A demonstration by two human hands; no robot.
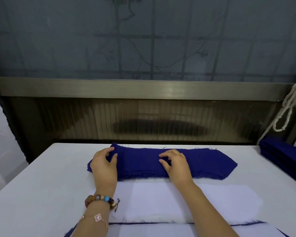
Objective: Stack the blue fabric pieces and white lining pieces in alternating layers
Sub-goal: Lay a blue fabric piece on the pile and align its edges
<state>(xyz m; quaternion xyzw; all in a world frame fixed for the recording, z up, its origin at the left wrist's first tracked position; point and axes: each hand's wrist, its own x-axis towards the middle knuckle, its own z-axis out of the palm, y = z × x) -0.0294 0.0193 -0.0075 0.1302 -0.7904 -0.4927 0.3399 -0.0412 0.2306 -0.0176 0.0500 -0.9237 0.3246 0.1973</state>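
I see a long stack of dark blue fabric pieces (143, 164) with frayed edges lying across the middle of the frame on the white worktop (41, 177). The left hand (104, 166) curls fingers and thumb round the stack's left end, gripping it. The right hand (175, 165) rests mid-stack, fingertips curled onto the top layer; I cannot tell whether it pinches anything. A flat white lining piece (203, 200) lies just below the stack. A second pile of blue fabric (280, 154) sits at the right edge.
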